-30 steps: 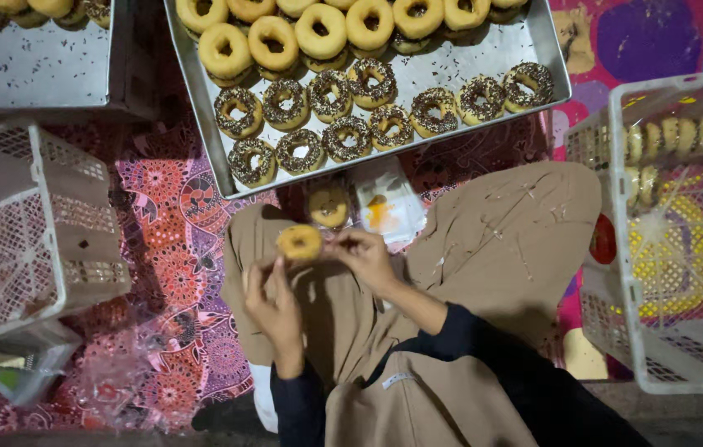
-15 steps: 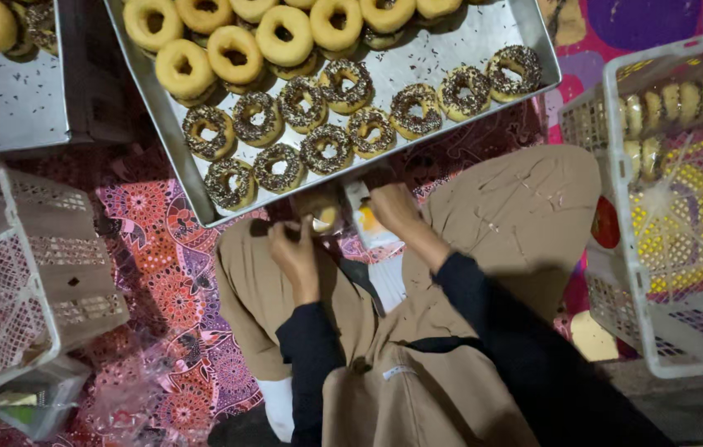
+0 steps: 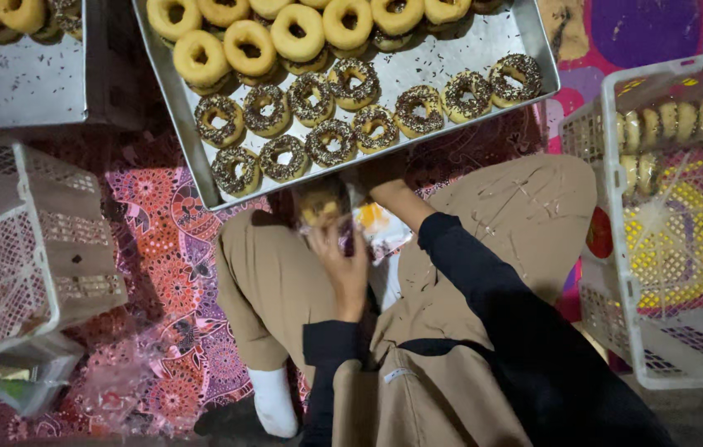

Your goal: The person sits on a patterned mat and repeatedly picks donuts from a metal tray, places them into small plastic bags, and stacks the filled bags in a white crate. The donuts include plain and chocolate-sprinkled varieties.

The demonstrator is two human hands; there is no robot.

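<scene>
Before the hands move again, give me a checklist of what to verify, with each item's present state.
1. Left hand has a grip on the doughnut: ok, the fingers curl around it over the lap.
2. Right hand placed: cannot tell, it sits in shadow at the edge of the metal tray.
3. Clear wrapper around the doughnut: cannot tell, something shiny shows there but it is blurred.
4. Sprinkled doughnuts in order on the tray: ok, they lie in rows, with plain doughnuts behind them.
5. White crate on the right loaded: ok, a row of doughnuts stands on edge inside.
</scene>
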